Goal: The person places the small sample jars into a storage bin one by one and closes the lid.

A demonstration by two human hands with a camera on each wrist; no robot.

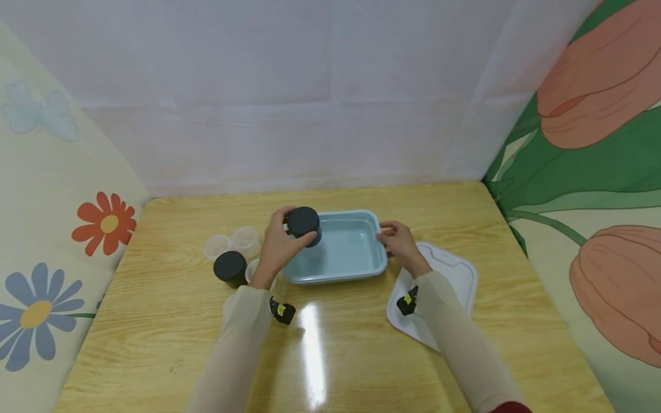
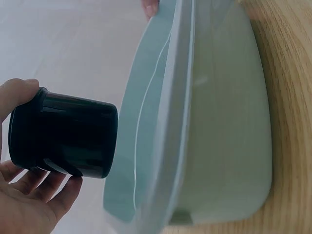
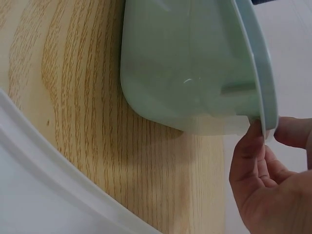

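Observation:
My left hand (image 1: 281,244) grips a black lidded jar (image 1: 303,222) over the left end of a light blue rectangular container (image 1: 346,246). In the left wrist view the black jar (image 2: 66,134) shows side-on, thumb on one side and fingers on the other, beside the container's rim (image 2: 170,122). My right hand (image 1: 401,244) pinches the container's right rim, thumb over the edge and fingers beneath, as the right wrist view shows with the hand (image 3: 273,180) at the rim. Inside, the container's visible floor is bare.
Left of the container stand a second black jar (image 1: 230,268) and several clear plastic cups (image 1: 245,240), one partly hidden by my left wrist. A white lid (image 1: 454,269) lies on the wooden table (image 1: 170,344) under my right forearm. A white cloth (image 1: 330,103) hangs behind.

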